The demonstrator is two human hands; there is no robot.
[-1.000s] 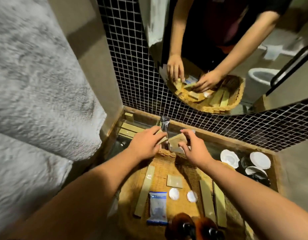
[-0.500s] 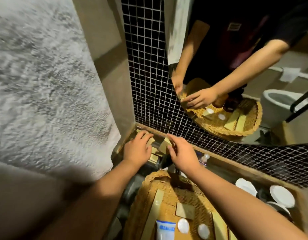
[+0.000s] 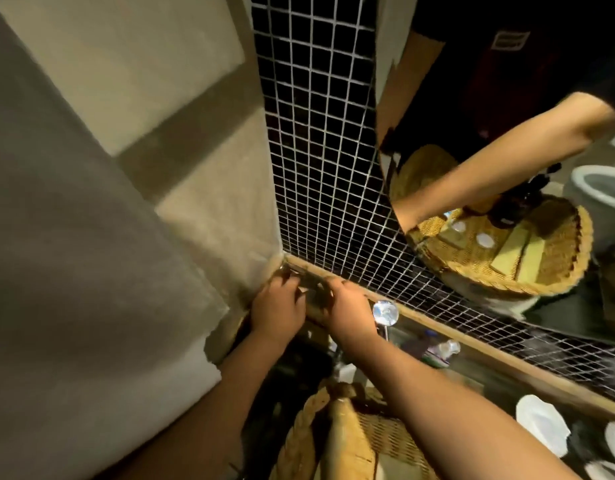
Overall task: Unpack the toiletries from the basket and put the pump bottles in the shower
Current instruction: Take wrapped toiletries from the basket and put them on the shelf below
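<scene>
Left hand point(image 3: 278, 308) and right hand point(image 3: 347, 311) crowd side by side over tan packets point(image 3: 311, 301) in the corner; blur hides any grip. Tap point(image 3: 385, 313) just right of them, basket point(image 3: 301, 427) beneath the forearms. A careless pull-back could knock either.

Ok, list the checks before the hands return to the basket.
1. Left hand in the corner: ok.
2. Right hand beside it, at the packets: ok.
3. Packets let go: cannot tell, blurred.
4. Basket just below the arms, probably reachable: ok.
5. Pump bottles out of the basket: not ok; the mirror shows them in it.
6. Faucet clear of the right arm: not ok, it stands beside the wrist.
</scene>
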